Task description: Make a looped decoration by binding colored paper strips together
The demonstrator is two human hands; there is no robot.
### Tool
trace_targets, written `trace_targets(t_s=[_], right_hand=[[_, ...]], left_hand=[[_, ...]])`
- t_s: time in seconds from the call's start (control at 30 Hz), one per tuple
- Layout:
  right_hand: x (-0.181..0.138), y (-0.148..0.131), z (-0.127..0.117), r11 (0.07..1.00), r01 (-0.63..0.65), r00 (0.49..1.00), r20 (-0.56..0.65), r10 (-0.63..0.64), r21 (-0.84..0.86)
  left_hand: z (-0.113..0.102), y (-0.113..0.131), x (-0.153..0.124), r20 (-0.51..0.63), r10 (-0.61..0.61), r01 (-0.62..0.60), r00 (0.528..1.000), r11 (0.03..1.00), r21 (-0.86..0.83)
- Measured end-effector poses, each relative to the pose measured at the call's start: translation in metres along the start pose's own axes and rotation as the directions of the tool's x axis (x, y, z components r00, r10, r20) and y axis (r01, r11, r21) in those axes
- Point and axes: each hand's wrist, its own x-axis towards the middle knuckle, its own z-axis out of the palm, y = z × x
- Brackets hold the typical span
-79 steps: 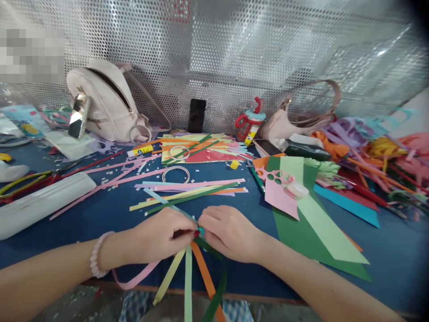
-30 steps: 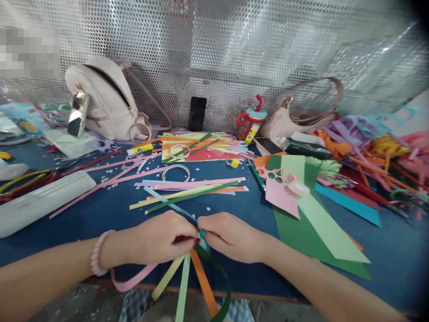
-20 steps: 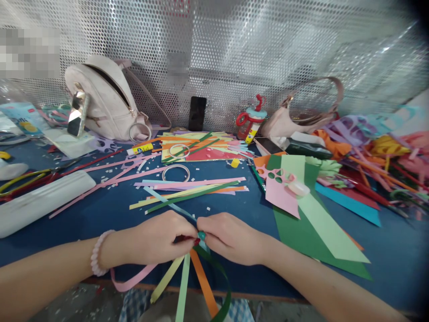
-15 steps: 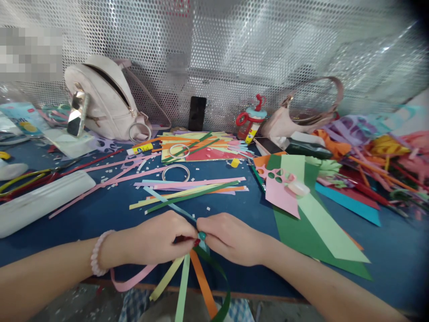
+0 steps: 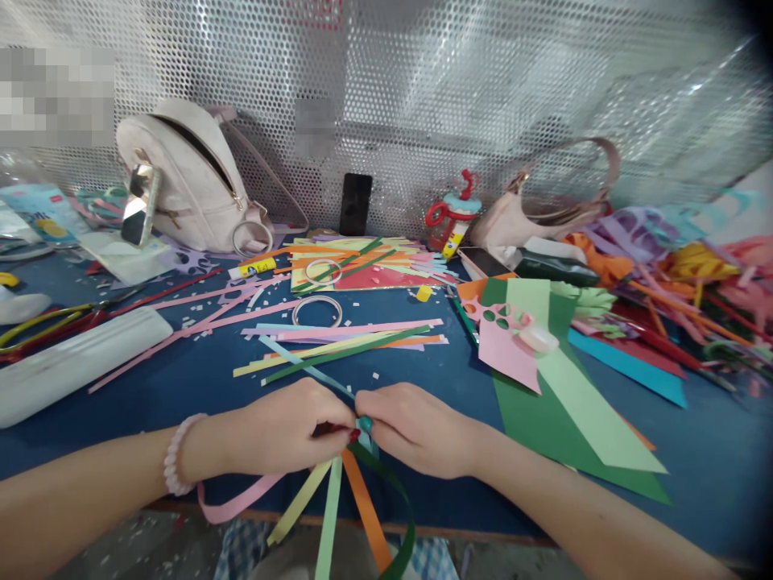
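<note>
My left hand (image 5: 293, 427) and my right hand (image 5: 416, 427) meet above the table's front part, both closed in a pinch. Between the fingertips is a light blue paper strip (image 5: 311, 369), whose far end reaches up and left toward other strips. Below the hands hang a pink strip (image 5: 238, 501), a yellow strip (image 5: 300, 503), a light green strip (image 5: 328, 515), an orange strip (image 5: 365, 509) and a curled dark green strip (image 5: 402, 499). They come together under my left fingers; the join itself is hidden. A beaded bracelet (image 5: 177, 455) circles my left wrist.
Cut paper strips (image 5: 356, 345) lie just beyond my hands, with tape rolls (image 5: 317, 311) and a glue stick (image 5: 257, 267) behind. Coloured paper sheets (image 5: 580, 403) lie right. A white case (image 5: 84, 362) and scissors (image 5: 54, 326) are left. Two bags, a phone (image 5: 356, 204) and a cup stand behind.
Hardly anything differs. Both hands keep their pinch in the same place, and the hanging strips have shifted only very slightly.
</note>
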Motion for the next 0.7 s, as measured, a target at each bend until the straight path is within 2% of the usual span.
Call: trace_targets(t_s=[0.2,0.33,0.4,0.47,0.53,0.57,0.63,0.7], right_hand=[[0.001,-0.002,0.002,0.999,-0.051,0.998,-0.041,0.051,-0.012],[0.001,0.001,0.005,0.993,-0.113,0.975,-0.196,0.103,-0.042],[0.0,0.007,0.005,0.982,-0.186,0.936,-0.311,0.165,-0.039],[-0.001,0.015,0.004,0.957,-0.288,0.874,-0.414,0.252,-0.025],[-0.001,0.021,0.001,0.93,-0.366,0.821,-0.472,0.32,-0.006],[-0.001,0.023,0.0,0.927,-0.374,0.81,-0.48,0.336,0.016],[-0.002,0.021,-0.004,0.945,-0.308,0.833,-0.448,0.325,0.114],[-0.002,0.014,-0.006,0.947,-0.186,0.897,-0.347,0.273,0.262]], left_hand=[[-0.002,0.0,0.002,0.0,0.001,-0.001,1.0,1.0,-0.019],[-0.006,0.001,0.002,-0.017,-0.023,0.022,1.0,0.997,-0.068],[-0.008,0.001,0.002,-0.014,-0.052,0.051,0.999,0.995,-0.092],[-0.01,0.002,0.001,-0.003,-0.086,0.085,0.996,0.989,-0.122],[-0.011,0.001,0.002,0.0,-0.11,0.109,0.994,0.983,-0.149],[-0.012,0.001,0.002,-0.003,-0.121,0.119,0.993,0.98,-0.158],[-0.012,-0.001,0.002,-0.009,-0.144,0.14,0.99,0.975,-0.172],[-0.012,-0.002,0.003,-0.005,-0.174,0.17,0.985,0.966,-0.194]])
